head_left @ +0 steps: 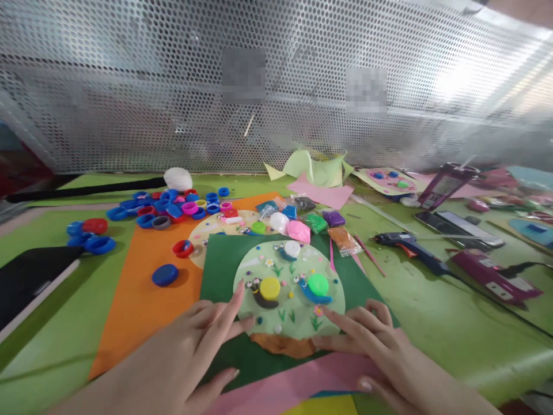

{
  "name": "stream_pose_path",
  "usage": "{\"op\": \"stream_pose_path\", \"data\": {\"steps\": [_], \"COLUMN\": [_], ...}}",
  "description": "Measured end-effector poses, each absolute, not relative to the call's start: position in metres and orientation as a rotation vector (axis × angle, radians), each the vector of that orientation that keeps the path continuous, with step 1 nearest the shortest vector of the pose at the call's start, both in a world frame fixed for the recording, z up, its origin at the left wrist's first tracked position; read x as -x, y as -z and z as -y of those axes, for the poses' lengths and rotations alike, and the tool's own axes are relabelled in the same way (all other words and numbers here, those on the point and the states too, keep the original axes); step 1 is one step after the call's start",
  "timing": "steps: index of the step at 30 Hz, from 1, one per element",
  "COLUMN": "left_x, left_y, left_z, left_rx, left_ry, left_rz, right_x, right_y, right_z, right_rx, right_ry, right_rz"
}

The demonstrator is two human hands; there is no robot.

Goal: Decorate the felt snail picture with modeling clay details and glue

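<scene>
A round pale green paper disc lies on a dark green sheet. Several snails with bottle-cap shells decorate it: one with a yellow cap, one with a bright green cap and one with a white cap. Clay flowers, grass and dots lie between them. A strip of brown clay runs along the disc's lower edge. My left hand rests fingertips on the disc's left side, fingers spread. Fingers stretched, my right hand touches the lower right edge, one finger at the brown clay's end.
Many bottle caps are piled at the back left. Clay packets, including a brown one, lie behind the disc. A glue gun, phones and a purple can stand or lie right. A perforated metal panel closes off the back.
</scene>
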State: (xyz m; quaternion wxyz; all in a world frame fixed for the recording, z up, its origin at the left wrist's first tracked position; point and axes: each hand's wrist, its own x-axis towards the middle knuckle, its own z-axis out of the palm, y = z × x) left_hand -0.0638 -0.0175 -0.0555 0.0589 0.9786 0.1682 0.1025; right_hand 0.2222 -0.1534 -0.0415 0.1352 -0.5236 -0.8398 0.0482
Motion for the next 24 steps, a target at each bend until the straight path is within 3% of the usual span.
{"op": "stream_pose_path", "data": {"steps": [7, 24], "left_x": [0.066, 0.068], "left_y": [0.065, 0.074], "left_z": [0.017, 0.016], "left_rx": [-2.957, -2.957], "left_ry": [-0.375, -0.471], "left_rz": [-0.601, -0.598], "right_x": [-0.203, -0.204], "right_y": [0.045, 0.057], "right_z": [0.153, 0.154], "right_rx": [1.357, 1.349], "right_ry": [0.117, 0.11], "right_rz": [2.546, 2.524]}}
